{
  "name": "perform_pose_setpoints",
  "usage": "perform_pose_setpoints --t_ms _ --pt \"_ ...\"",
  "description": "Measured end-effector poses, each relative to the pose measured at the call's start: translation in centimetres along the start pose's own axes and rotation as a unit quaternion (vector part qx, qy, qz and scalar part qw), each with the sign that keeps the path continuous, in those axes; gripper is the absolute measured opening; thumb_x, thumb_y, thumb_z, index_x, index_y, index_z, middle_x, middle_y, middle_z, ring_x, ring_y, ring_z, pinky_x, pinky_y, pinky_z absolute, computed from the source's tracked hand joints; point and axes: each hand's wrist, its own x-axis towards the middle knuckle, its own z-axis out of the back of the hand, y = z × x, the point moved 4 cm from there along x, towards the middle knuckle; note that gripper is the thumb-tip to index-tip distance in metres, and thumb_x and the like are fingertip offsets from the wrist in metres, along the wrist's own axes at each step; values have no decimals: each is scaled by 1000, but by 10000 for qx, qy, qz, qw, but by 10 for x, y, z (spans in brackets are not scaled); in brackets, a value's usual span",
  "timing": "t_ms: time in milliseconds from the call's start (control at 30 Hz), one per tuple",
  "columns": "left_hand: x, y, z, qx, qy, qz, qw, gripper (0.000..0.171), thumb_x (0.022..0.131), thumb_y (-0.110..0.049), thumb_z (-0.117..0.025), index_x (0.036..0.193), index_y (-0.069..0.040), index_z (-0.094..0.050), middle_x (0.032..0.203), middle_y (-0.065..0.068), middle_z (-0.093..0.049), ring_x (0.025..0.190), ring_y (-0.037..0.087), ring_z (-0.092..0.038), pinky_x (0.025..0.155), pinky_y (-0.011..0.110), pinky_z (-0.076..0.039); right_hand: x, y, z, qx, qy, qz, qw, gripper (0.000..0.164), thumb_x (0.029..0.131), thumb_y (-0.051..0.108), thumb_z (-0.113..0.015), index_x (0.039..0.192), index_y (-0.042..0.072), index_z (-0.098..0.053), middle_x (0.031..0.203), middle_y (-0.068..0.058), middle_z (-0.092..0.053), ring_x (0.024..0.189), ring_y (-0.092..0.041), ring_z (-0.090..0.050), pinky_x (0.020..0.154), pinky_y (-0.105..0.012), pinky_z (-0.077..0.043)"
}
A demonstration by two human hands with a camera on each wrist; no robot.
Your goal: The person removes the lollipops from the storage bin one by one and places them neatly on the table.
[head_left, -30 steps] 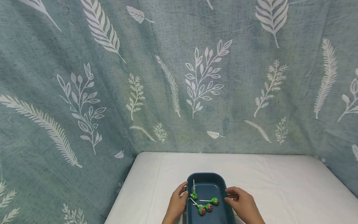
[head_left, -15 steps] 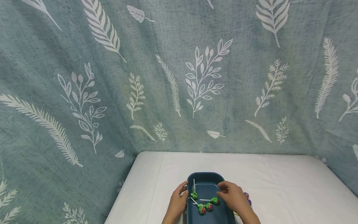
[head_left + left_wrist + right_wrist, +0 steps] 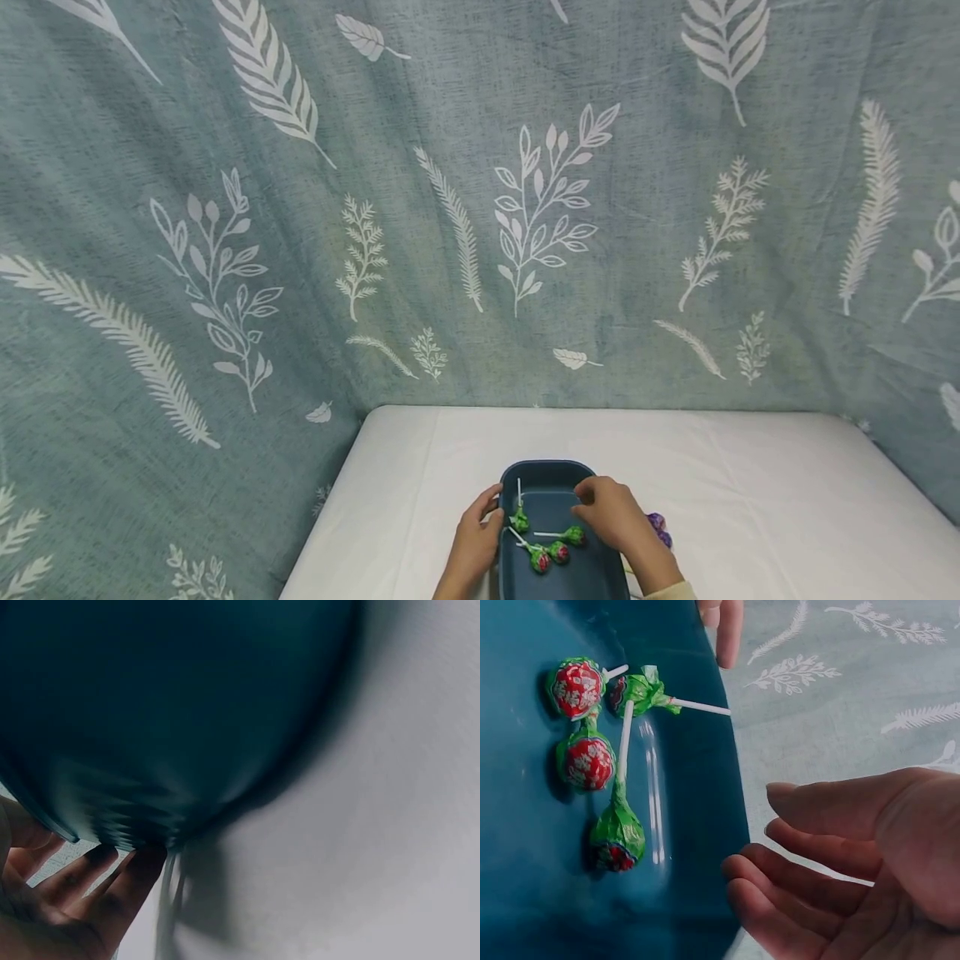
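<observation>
A dark blue tray (image 3: 546, 467) holds several green-wrapped lollipops with red fronts (image 3: 540, 560) and white sticks. My left hand (image 3: 474, 537) lies along the tray's left side; in the left wrist view its fairly straight fingers (image 3: 135, 881) touch the outer wall. Over the tray's right rim hovers my right hand (image 3: 611, 508), loosely bent, with thumb and fingers apart. The right wrist view shows nothing in that hand (image 3: 832, 862) and the lollipops (image 3: 619, 840) at a distance from its fingertips.
Purple-wrapped lollipops (image 3: 660, 529) lie right of the tray, partly behind my right forearm. A white cloth (image 3: 427, 467) covers the table. Blue-green leaf-print fabric (image 3: 450, 250) hangs behind and at the sides.
My right hand has left the tray's right side and moved up and inward over the rim. The purple lollipops have come into view. My left hand and the lollipops in the tray stay put.
</observation>
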Motion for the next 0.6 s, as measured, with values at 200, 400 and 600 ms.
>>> perform_pose_setpoints --t_ms 200,400,600 --pt "1 2 0 -33 -3 11 10000 39 101 -5 -56 140 -2 -58 126 22 -66 109 35 -67 94 53 -51 7 -3 -13 -202 192 -25 9996 23 85 7 -78 103 -5 -71 93 -9 -69 90 -31 -67 80 -51 -54" --pt "2 2 1 -57 10 1 10000 39 101 -5 -56 140 -1 -58 126 22 -66 110 35 -67 93 53 -52 10 2 -23 -576 154 123 9981 13 80 2 -75 75 0 -63 68 -3 -55 61 -19 -49 57 -38 -45" --pt "2 1 0 -102 17 -1 9999 39 101 -4 -55 139 0 -57 126 22 -65 113 36 -65 94 51 -52 9 4 -32 -1032 102 48 9946 14 73 -1 -72 76 0 -59 69 -8 -58 61 -21 -50 56 -40 -46"
